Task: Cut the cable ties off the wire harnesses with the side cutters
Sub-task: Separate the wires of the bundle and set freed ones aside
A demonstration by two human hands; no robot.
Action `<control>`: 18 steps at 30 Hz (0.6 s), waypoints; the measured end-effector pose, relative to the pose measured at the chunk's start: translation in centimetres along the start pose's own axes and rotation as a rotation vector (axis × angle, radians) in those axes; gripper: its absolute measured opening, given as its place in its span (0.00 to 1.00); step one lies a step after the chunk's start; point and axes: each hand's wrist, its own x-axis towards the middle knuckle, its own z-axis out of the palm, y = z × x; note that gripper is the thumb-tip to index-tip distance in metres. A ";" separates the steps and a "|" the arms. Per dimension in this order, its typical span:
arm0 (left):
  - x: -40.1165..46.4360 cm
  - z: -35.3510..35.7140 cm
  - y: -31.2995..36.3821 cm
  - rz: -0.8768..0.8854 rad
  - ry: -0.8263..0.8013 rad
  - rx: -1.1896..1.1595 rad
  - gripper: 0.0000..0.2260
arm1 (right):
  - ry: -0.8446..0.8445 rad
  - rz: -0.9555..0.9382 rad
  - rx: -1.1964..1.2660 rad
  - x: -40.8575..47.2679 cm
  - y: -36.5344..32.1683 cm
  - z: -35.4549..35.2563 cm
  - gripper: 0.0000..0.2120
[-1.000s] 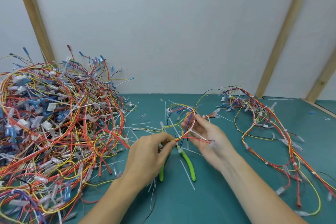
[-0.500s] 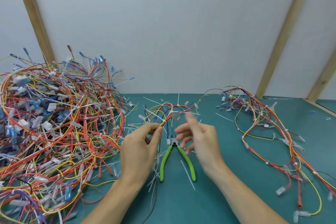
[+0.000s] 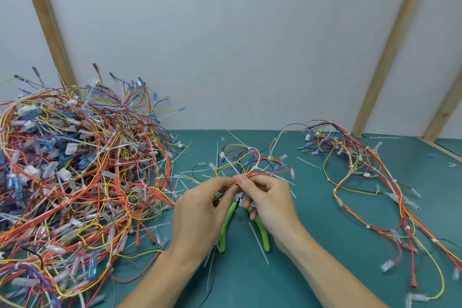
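wire harness (image 3: 246,162), both hands (image 3: 235,205) pinching

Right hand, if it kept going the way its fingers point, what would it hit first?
The right hand points left, so it would likely meet the left hand first; their fingertips already nearly touch around the wire harness.

**Even, soft light; wide-angle bending at the edges**

The scene is bright and evenly lit, with no strong glare. Shadows are weak: only a soft, short shadow lies on the teal tabletop (image 3: 325,207) under the two hands and forearms. The pale grey wall panel (image 3: 225,45) shows a gentle fall of brightness toward the corners. The light wooden battens (image 3: 47,20) lean and curve, a sign of lens distortion. Fine wires look a little soft, mostly near the left edge.
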 end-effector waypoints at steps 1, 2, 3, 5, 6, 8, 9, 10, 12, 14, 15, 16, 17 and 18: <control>0.0 0.0 0.1 -0.003 -0.008 -0.001 0.06 | -0.002 0.000 0.014 0.0 0.0 0.0 0.11; 0.0 -0.1 0.2 -0.002 -0.013 0.000 0.07 | -0.005 -0.001 0.024 0.1 -0.1 -0.1 0.10; 0.0 -0.1 0.3 0.002 -0.012 0.005 0.08 | -0.009 -0.002 0.030 0.1 -0.1 -0.1 0.10; 0.0 -0.1 0.5 0.005 -0.005 0.023 0.09 | -0.011 0.008 0.040 0.1 -0.2 -0.1 0.09; 0.0 -0.2 0.6 -0.003 0.000 0.041 0.11 | -0.005 0.017 0.049 0.2 -0.3 -0.1 0.09; 0.1 -0.3 0.9 -0.012 0.002 0.102 0.16 | 0.020 0.032 0.073 0.4 -0.4 -0.2 0.09; 0.1 -0.4 1.0 -0.008 0.000 0.139 0.18 | 0.032 0.037 0.077 0.6 -0.4 -0.3 0.09; 0.2 -0.5 1.0 -0.002 -0.002 0.174 0.20 | 0.045 0.040 0.075 0.7 -0.5 -0.5 0.09; 0.4 -0.6 1.0 0.004 -0.001 0.228 0.18 | 0.078 0.046 0.066 1.0 -0.6 -1.0 0.10; 0.6 -0.8 0.8 0.019 -0.014 0.300 0.09 | 0.103 0.037 0.050 1.2 -0.6 -1.6 0.09; 0.7 -0.8 0.8 0.034 -0.041 0.347 0.06 | 0.111 0.027 0.036 1.4 -0.5 -1.8 0.09; 0.8 -0.8 0.7 0.033 -0.075 0.387 0.06 | 0.120 0.016 0.024 1.5 -0.5 -2.1 0.10; 0.8 -0.8 0.6 0.026 -0.113 0.407 0.09 | 0.131 0.009 0.016 1.7 -0.5 -2.3 0.10; 0.8 -0.8 0.4 0.015 -0.142 0.412 0.12 | 0.141 0.006 0.015 1.8 -0.5 -2.4 0.10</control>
